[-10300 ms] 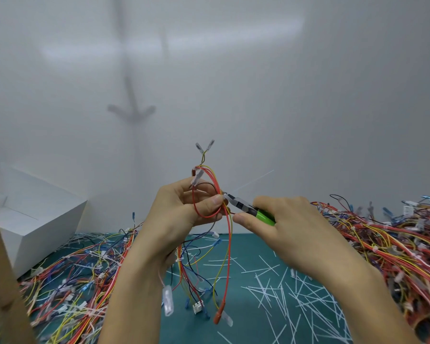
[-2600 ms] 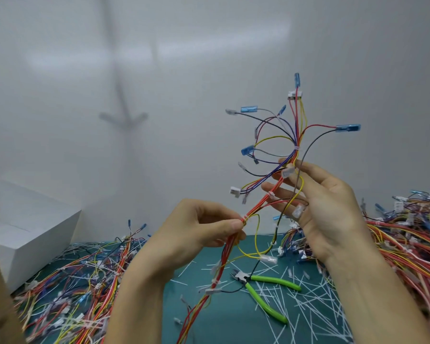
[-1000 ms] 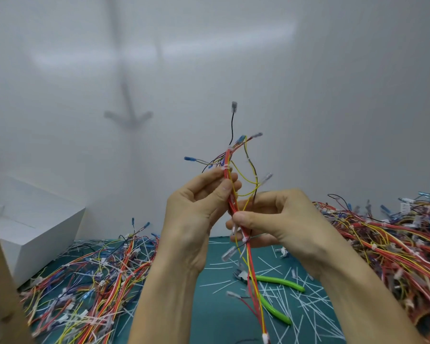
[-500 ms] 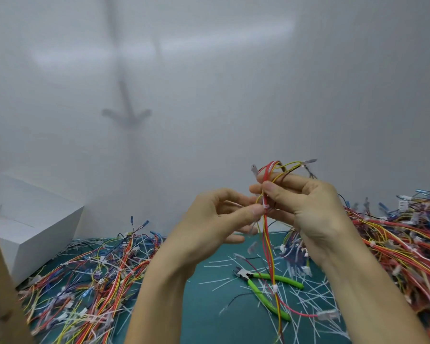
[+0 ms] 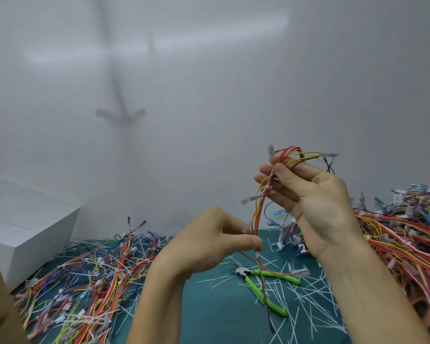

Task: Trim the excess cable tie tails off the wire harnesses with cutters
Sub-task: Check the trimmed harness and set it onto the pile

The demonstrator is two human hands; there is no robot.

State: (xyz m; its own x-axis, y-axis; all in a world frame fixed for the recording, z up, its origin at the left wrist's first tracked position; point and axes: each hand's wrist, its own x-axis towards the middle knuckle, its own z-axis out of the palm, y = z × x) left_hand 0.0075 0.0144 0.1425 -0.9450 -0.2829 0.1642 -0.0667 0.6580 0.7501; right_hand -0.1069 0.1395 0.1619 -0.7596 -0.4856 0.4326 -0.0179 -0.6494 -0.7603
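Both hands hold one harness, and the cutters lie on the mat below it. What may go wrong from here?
1. The loose end of the harness hangs over the cutters; lifting one could snag and drag the other.
2. The right hand is close to the right pile, so dangling connectors may tangle there.
3. The left hand only pinches the wires; when a hand lets go to take the cutters, the harness may slip.

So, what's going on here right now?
A person holds one wire harness up over the green mat. The right hand pinches it near the top and the left hand pinches it lower down. The green-handled cutters lie on the mat in neither hand, among cut tie tails. No trimming is under way.
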